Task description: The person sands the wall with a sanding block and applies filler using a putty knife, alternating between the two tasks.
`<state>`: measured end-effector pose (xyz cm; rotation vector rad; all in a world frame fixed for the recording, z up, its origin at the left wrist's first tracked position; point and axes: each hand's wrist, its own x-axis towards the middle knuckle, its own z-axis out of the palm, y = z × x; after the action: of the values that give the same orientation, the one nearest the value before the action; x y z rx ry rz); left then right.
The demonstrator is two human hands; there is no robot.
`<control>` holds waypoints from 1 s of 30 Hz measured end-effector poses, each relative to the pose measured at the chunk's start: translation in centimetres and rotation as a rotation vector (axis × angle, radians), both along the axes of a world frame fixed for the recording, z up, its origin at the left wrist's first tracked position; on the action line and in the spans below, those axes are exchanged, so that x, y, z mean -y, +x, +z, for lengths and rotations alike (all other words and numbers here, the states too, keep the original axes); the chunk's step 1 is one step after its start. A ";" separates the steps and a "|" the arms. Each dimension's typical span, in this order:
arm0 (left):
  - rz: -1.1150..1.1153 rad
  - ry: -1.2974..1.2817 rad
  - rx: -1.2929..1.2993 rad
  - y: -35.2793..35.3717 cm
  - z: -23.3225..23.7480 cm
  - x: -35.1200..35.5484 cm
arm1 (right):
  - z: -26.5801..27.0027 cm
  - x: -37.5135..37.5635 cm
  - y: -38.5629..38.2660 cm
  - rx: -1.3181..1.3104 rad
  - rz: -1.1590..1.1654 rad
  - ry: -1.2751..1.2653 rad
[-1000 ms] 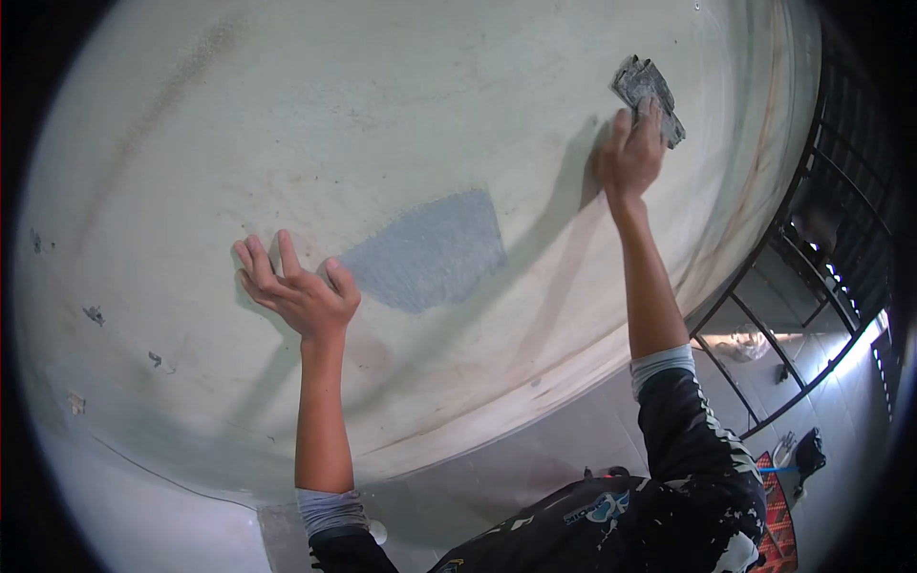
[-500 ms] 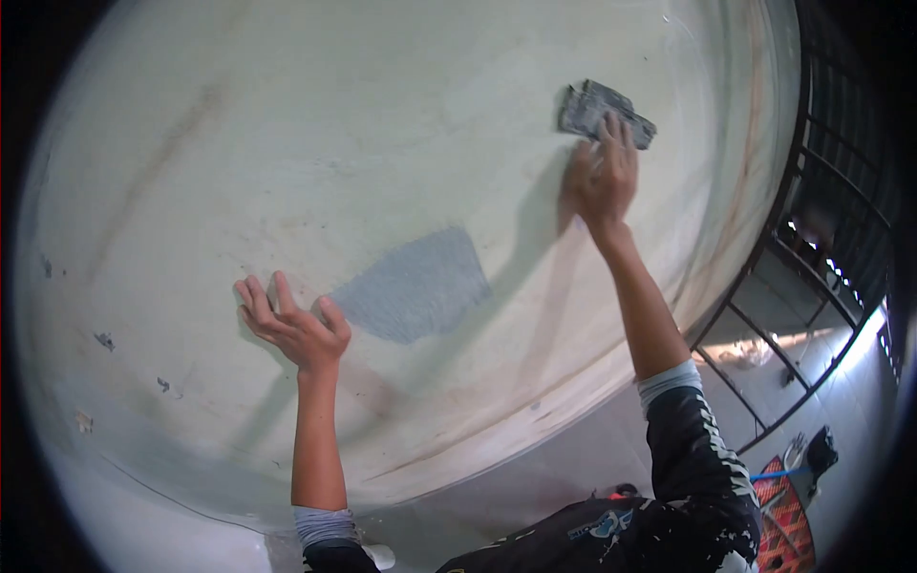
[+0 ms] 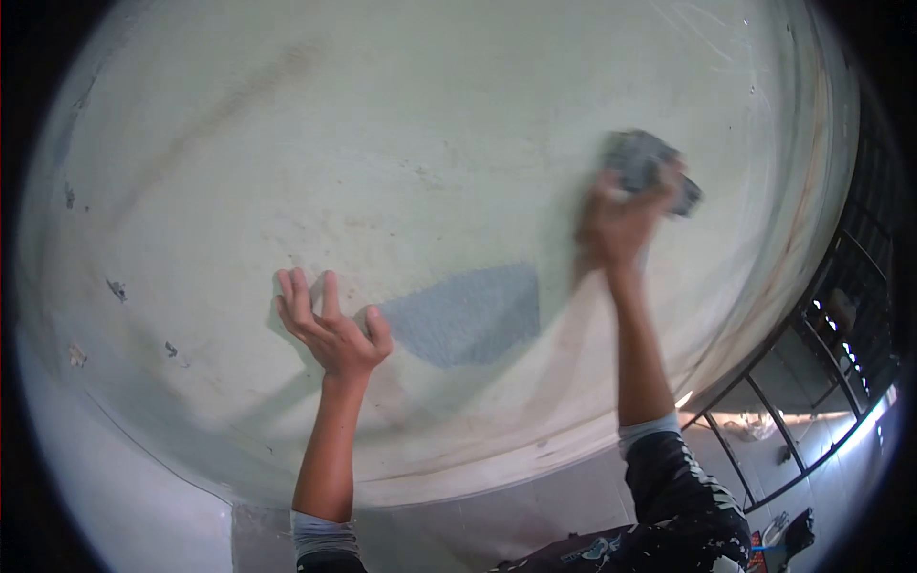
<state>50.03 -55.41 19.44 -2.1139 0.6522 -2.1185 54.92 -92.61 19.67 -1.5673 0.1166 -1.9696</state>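
Note:
A large pale greenish curved surface [image 3: 458,210] fills most of the view. My left hand [image 3: 336,329] rests on it with fingers spread and holds nothing. Just right of that hand lies a blue-grey patch [image 3: 473,315] on the surface. Farther up and to the right, my right hand [image 3: 630,215], blurred by motion, grips a dark grey block [image 3: 642,158] against the surface. The block's lower part is partly covered by the fingers.
Small dark chipped spots [image 3: 117,290] mark the surface at the left, and a brown streak [image 3: 239,100] crosses the upper left. A dark metal frame [image 3: 772,411] stands at the right, above a grey tiled floor [image 3: 478,525].
In the picture, the surface and my left hand have shifted right. My right hand and the block appear lower, with the fingers now bent around the block.

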 end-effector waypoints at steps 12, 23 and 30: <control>-0.027 0.106 0.018 0.1 -0.1 -1.1 | 3.9 6.8 -1.8 -0.175 -0.114 -0.357; -0.102 0.061 -0.018 0.1 -0.2 -0.8 | 3.9 -0.3 -3.3 -0.345 0.293 -1.053; 0.004 -0.175 0.030 0.7 -2.6 3.3 | 10.8 18.6 -0.3 -0.174 -0.082 -0.396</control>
<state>50.76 -58.73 16.83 -2.1604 0.4749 -2.2769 54.66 -111.19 30.48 -2.0144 -0.1515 -2.0026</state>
